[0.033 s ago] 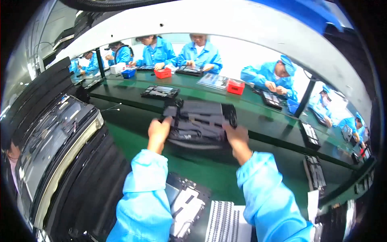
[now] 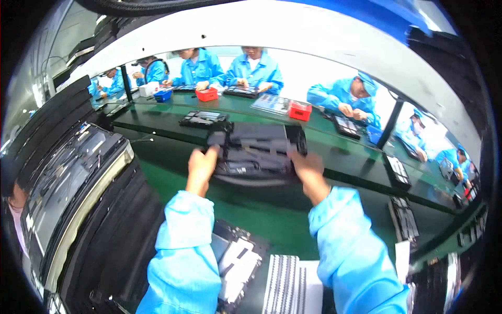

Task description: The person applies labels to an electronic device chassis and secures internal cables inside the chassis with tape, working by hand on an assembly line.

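A flat black tray [image 2: 259, 144] with grey and black device parts lying in it spans the space between my two hands, at mid-picture. My left hand [image 2: 201, 166] grips its left end, thumb and fingers closed round the rim. At the opposite end my right hand [image 2: 309, 171] is closed on the near right corner. The tray is somewhat blurred, and whether its underside touches the bench is hidden. Nearer to me, partly behind my left sleeve, lies another dark tray with white-topped parts [image 2: 241, 267].
A tall stack of black trays [image 2: 112, 235] rises at my left. White sheets with dark-patterned strips [image 2: 282, 285] lie between my forearms. Across the green bench [image 2: 345, 157] sit another loaded tray [image 2: 204, 119], red bins [image 2: 300, 111] and a blue bin [image 2: 163, 96]. Several blue-clad people work opposite.
The tray and my hands have shifted slightly away from me. The whole view has moved a little as well. My grip looks the same.
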`<action>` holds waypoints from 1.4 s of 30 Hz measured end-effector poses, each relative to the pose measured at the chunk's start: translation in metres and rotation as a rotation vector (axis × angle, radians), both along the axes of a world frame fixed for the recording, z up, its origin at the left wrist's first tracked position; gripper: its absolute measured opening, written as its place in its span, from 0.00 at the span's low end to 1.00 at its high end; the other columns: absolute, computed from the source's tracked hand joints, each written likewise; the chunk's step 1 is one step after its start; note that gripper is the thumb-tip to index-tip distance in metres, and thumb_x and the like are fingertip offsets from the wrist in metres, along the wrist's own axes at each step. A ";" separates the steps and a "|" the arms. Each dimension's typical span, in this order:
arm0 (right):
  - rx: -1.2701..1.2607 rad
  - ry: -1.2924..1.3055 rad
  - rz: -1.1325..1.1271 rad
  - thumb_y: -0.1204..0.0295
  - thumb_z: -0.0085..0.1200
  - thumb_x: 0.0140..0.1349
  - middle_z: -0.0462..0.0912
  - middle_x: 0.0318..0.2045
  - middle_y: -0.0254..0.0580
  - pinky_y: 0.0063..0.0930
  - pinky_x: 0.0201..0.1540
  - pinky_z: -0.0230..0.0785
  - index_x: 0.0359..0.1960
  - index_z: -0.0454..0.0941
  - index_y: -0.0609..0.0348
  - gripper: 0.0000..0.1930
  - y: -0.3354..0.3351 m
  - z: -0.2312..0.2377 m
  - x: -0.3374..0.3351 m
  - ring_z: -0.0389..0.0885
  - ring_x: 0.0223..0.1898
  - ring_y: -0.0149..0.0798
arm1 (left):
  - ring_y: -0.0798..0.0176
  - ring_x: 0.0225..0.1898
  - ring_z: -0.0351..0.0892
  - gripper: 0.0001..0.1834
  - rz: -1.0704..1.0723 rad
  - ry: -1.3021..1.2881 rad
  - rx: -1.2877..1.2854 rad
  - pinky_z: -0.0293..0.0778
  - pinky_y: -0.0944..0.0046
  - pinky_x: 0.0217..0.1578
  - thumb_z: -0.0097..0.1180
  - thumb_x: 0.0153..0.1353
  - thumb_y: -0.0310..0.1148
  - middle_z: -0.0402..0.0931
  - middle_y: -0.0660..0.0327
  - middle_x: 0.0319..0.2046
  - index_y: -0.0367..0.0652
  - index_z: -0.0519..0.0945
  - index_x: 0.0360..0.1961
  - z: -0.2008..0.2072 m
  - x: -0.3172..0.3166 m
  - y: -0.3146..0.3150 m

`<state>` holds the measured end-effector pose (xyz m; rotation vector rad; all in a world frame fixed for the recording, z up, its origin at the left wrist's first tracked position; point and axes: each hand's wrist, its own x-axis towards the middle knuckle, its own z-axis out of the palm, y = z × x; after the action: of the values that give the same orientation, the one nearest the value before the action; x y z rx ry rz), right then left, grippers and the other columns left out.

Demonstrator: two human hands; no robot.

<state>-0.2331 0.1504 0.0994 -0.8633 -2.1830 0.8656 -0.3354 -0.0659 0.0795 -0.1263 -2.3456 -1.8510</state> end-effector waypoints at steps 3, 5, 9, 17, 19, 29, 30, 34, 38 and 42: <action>-0.147 0.155 0.421 0.67 0.54 0.44 0.77 0.29 0.43 0.29 0.36 0.65 0.36 0.73 0.71 0.19 -0.011 0.087 0.056 0.74 0.33 0.34 | 0.62 0.35 0.72 0.29 -0.109 0.095 0.183 0.66 0.66 0.37 0.56 0.46 0.47 0.74 0.51 0.32 0.25 0.73 0.33 0.035 0.035 -0.015; -0.014 0.053 0.339 0.65 0.55 0.44 0.76 0.33 0.47 0.25 0.40 0.62 0.38 0.71 0.73 0.23 -0.013 0.132 0.110 0.72 0.35 0.35 | 0.70 0.30 0.71 0.23 -0.367 0.075 0.329 0.65 0.70 0.32 0.55 0.49 0.45 0.74 0.58 0.29 0.29 0.74 0.30 0.064 0.086 -0.008; 0.009 0.049 0.409 0.60 0.55 0.46 0.74 0.26 0.41 0.23 0.32 0.59 0.32 0.72 0.70 0.22 -0.012 0.158 0.222 0.70 0.28 0.31 | 0.71 0.31 0.72 0.18 -0.640 0.073 0.322 0.66 0.72 0.33 0.53 0.51 0.42 0.74 0.64 0.29 0.36 0.74 0.34 0.105 0.198 -0.014; -0.151 0.461 0.243 0.64 0.52 0.52 0.74 0.25 0.35 0.18 0.35 0.60 0.31 0.74 0.66 0.14 0.010 0.043 0.452 0.68 0.30 0.26 | 0.66 0.46 0.65 0.46 -1.017 0.106 -0.007 0.63 0.68 0.48 0.69 0.35 0.34 0.65 0.56 0.46 0.31 0.56 0.53 0.038 0.377 -0.002; 0.012 0.440 0.085 0.65 0.49 0.55 0.75 0.29 0.38 0.20 0.39 0.61 0.36 0.73 0.68 0.16 0.021 0.005 0.492 0.70 0.33 0.28 | 0.56 0.50 0.59 0.45 -1.065 0.280 -0.122 0.56 0.61 0.53 0.68 0.36 0.37 0.60 0.49 0.48 0.33 0.55 0.53 0.014 0.403 0.003; 0.297 0.330 -0.119 0.70 0.46 0.56 0.72 0.27 0.43 0.24 0.33 0.61 0.30 0.72 0.67 0.10 0.025 -0.053 0.527 0.69 0.29 0.32 | 0.47 0.52 0.53 0.49 -1.006 0.477 -0.271 0.51 0.55 0.55 0.65 0.40 0.41 0.52 0.43 0.47 0.28 0.47 0.54 -0.019 0.436 0.026; 0.300 0.334 -0.135 0.70 0.46 0.56 0.72 0.27 0.43 0.24 0.33 0.61 0.30 0.72 0.67 0.10 0.030 -0.055 0.530 0.69 0.29 0.32 | 0.47 0.54 0.51 0.53 -1.049 0.467 -0.276 0.49 0.57 0.57 0.66 0.37 0.43 0.51 0.42 0.49 0.28 0.45 0.55 -0.018 0.430 0.027; -0.173 0.633 0.103 0.57 0.42 0.57 0.71 0.43 0.44 0.25 0.52 0.54 0.46 0.66 0.69 0.25 0.037 -0.084 0.533 0.67 0.47 0.34 | 0.52 0.55 0.57 0.59 -1.210 0.302 -0.035 0.53 0.61 0.56 0.69 0.35 0.39 0.54 0.43 0.53 0.29 0.38 0.58 -0.032 0.426 0.027; -0.063 0.610 0.055 0.60 0.42 0.57 0.72 0.40 0.44 0.25 0.49 0.56 0.43 0.69 0.70 0.22 0.032 -0.081 0.532 0.68 0.43 0.34 | 0.54 0.50 0.66 0.59 -1.186 0.304 -0.033 0.60 0.64 0.51 0.67 0.37 0.37 0.62 0.44 0.49 0.28 0.34 0.58 -0.032 0.426 0.032; 0.089 0.518 -0.033 0.64 0.42 0.58 0.72 0.37 0.43 0.25 0.46 0.58 0.37 0.72 0.69 0.17 0.032 -0.078 0.523 0.68 0.41 0.33 | 0.50 0.49 0.68 0.57 -1.110 0.295 -0.176 0.62 0.63 0.50 0.67 0.38 0.41 0.65 0.41 0.47 0.25 0.40 0.57 -0.020 0.423 0.027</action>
<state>0.2900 0.1821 0.0209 -0.5526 -1.7350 0.8557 0.0874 -0.0392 0.0597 -1.8791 -2.3503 -1.6945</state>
